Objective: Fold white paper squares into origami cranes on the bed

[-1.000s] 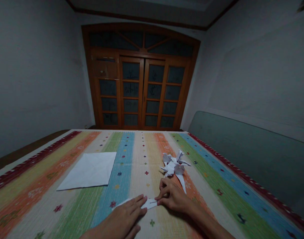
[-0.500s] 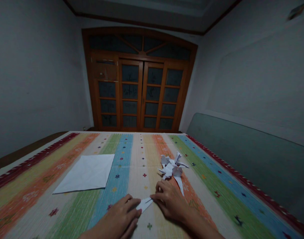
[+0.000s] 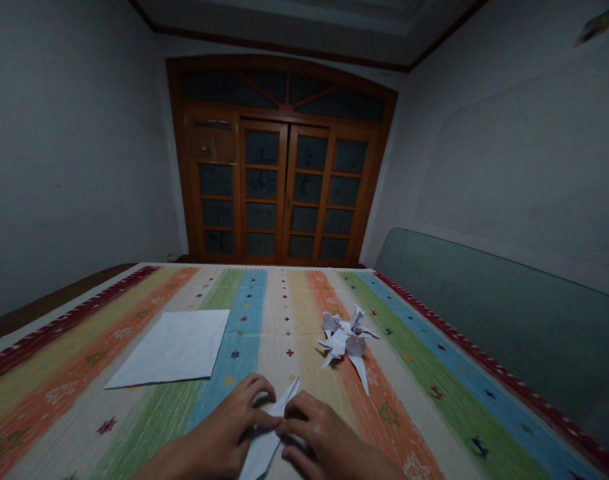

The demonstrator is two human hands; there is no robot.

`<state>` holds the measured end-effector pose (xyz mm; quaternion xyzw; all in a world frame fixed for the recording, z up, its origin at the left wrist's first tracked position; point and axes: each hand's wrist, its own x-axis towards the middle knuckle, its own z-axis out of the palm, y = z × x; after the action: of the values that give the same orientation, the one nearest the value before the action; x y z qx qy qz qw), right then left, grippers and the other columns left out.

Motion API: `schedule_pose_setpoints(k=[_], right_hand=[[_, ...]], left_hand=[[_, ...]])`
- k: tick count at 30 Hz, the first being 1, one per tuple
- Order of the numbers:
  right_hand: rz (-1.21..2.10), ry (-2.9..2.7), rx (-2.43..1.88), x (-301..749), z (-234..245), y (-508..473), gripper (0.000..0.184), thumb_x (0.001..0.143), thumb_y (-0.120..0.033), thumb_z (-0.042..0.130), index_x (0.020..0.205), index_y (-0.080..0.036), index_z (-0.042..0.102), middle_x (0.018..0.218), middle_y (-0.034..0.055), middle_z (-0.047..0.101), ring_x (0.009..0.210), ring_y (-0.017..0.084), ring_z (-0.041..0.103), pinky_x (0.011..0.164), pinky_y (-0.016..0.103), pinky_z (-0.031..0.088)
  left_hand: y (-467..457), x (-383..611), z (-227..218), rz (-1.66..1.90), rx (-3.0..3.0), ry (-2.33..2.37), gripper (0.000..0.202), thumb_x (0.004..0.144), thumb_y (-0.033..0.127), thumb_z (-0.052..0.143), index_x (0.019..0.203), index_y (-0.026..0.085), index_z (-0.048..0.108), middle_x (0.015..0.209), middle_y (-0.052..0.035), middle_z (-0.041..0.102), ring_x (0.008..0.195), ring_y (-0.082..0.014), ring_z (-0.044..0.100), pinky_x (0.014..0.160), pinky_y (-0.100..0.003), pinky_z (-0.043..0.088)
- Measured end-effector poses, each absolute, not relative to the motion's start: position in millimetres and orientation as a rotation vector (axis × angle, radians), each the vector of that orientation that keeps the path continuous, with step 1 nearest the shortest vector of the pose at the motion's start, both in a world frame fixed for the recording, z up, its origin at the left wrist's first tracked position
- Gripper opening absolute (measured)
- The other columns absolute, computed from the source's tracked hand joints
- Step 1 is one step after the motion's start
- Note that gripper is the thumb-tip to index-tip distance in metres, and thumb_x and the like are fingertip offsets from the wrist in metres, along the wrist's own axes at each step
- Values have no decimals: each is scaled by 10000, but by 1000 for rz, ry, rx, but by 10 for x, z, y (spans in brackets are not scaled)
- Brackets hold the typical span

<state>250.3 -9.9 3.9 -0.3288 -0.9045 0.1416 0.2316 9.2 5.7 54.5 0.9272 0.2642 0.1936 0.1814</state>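
A narrow folded piece of white paper lies on the striped tablecloth at the near edge, its pointed tip aimed away from me. My left hand grips it from the left, thumb on the paper near its middle. From the right, my right hand pinches the paper's edge, its fingertips meeting the left thumb. Parts of the paper are hidden beneath the fingers. Beyond the right hand sit several folded white paper figures, bunched together with pointed ends sticking out.
A stack or sheet of flat white paper rests on the left of the tablecloth. A greenish panel stands along the right side. Wooden doors with glass panes are at the far end.
The folded paper has turned so its tip points away from me, and more of its length shows. My right hand has come nearer and left, against my left hand.
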Motion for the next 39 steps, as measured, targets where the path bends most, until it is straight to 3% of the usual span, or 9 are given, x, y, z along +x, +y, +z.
schedule_pose_setpoints(k=[4,9,17,21,27,33,39], right_hand=[[415,-2463,-918,2497,107,-114,292,855,-250,715,1143,-200,702,1116,119,681,994,239,656,855,324,542],[376,-2428,-887,2490,153,-143,261,864,-295,729,1107,-203,714,1104,110,706,995,236,672,858,312,543],[84,-2459,-815,2435,42,-122,136,848,-235,685,973,-190,715,969,101,730,913,253,651,813,351,520],[235,-2266,-956,2355,20,-148,99,820,-124,671,862,-190,731,916,76,715,897,228,626,793,325,494],[510,-1972,-1285,2262,101,-167,121,780,-68,730,769,-186,756,910,59,685,935,231,607,853,343,468],[540,-1873,-1406,2182,108,-177,114,767,-64,738,756,-178,739,906,63,682,964,256,595,869,364,445],[505,-1822,-1480,2156,83,-199,169,731,-39,729,816,-181,694,935,51,677,965,259,589,878,367,425]], left_hand=[[86,34,594,533,2591,747,497,813,-34,579,1124,316,747,1207,-57,608,1207,-237,540,1054,-424,473],[91,6,561,581,2594,723,521,748,-25,634,1156,284,737,1202,-68,616,1177,-248,558,1059,-438,472],[149,64,330,628,2517,860,370,789,-19,660,964,278,796,1026,-32,648,1011,-206,598,897,-320,486],[140,120,285,643,2461,947,120,857,108,720,794,196,770,916,-38,683,933,-208,597,835,-306,451],[126,210,182,733,2329,1146,173,866,189,720,694,184,702,828,-31,667,898,-231,564,815,-332,409],[139,265,223,671,2214,1359,132,770,221,794,704,177,688,851,-41,656,915,-270,551,841,-375,382],[114,273,260,688,2172,1479,249,702,197,793,927,178,687,934,-43,655,941,-280,547,845,-366,392]])
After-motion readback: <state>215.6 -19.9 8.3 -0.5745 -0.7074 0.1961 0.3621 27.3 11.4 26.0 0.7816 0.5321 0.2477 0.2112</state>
